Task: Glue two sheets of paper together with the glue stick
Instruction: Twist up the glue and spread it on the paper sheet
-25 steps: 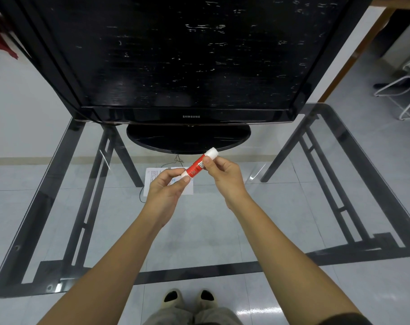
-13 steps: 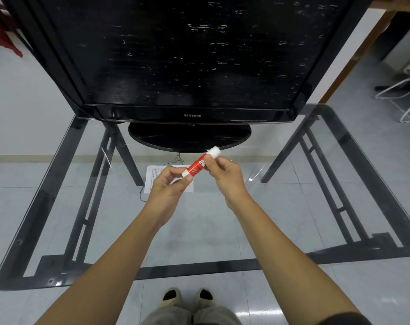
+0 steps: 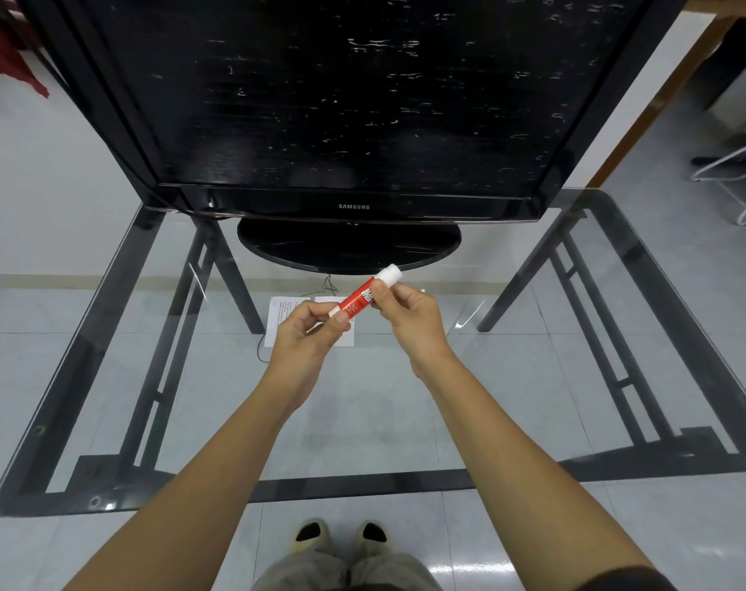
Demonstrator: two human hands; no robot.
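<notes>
A red glue stick (image 3: 359,297) with a white cap at its upper right end is held slanted above the glass table. My left hand (image 3: 307,339) pinches its lower end. My right hand (image 3: 409,319) grips its upper part just below the cap. White printed paper (image 3: 277,317) lies flat on the glass under my hands, mostly hidden by them; how many sheets I cannot tell.
A large black TV (image 3: 350,100) on an oval stand (image 3: 349,247) fills the far half of the glass table (image 3: 107,377). A thin black cable (image 3: 329,287) trails by the paper. White chair legs (image 3: 738,172) stand at far right.
Both hands and the glue stick have stayed almost in place; the fingers shifted slightly on the tube.
</notes>
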